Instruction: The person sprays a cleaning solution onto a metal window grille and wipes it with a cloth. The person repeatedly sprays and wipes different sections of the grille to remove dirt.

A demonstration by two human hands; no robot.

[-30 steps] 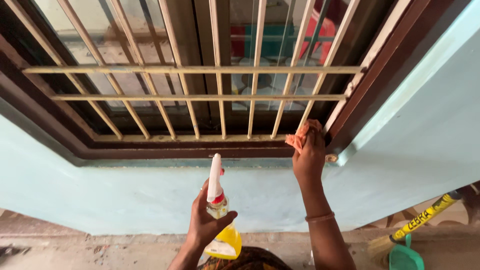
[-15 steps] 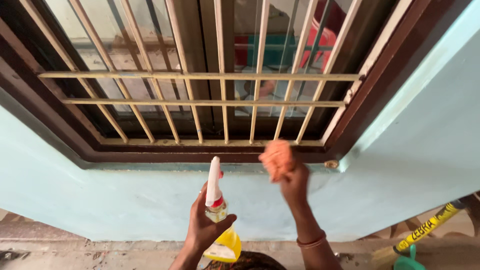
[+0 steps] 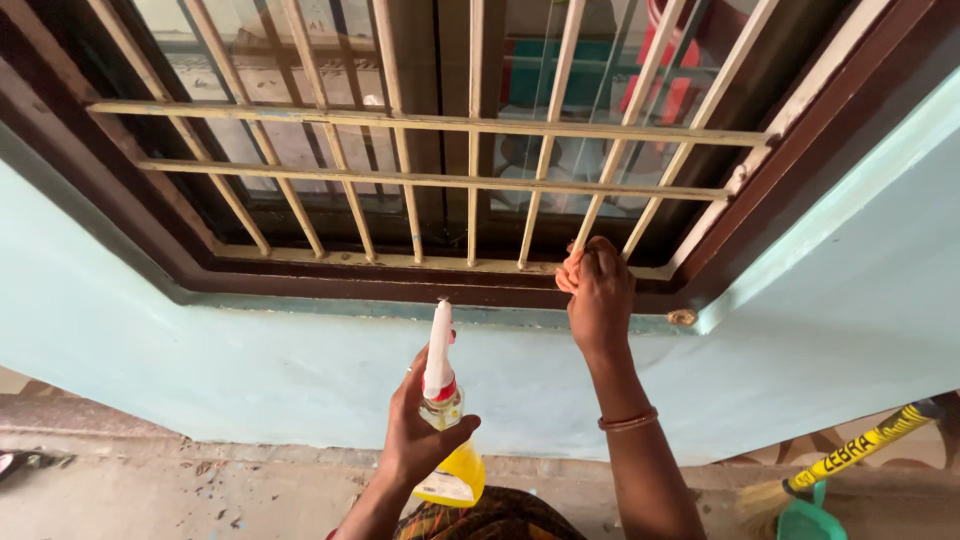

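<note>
Left edge: dark object on the floor, cut by the frame, kind not discernible. Window grille (image 3: 430,180) of cream bars in a brown frame; its top is cut off, and what lies behind the glass is blurred by reflections.

Left hand (image 3: 420,430) is wrapped tight around the neck of a spray bottle (image 3: 445,420), white nozzle up, yellow body below. Bottle held upright in front of the pale blue wall (image 3: 200,370), below the sill's middle; its base is partly hidden by the hand and patterned clothing.

Right hand (image 3: 600,295) has fingers closed on an orange cloth (image 3: 570,272), pressing it against the grille's bottom rail near the sill's right corner. Most of the cloth is hidden under the hand.

Bottom right corner: broom with yellow handle (image 3: 860,450) and a green dustpan (image 3: 810,520), both cut off.

Change from 0.5 s earlier: right hand and cloth were below the sill, the cloth bunched and plainly visible; now they are up on the rail. Bottle position unchanged.
</note>
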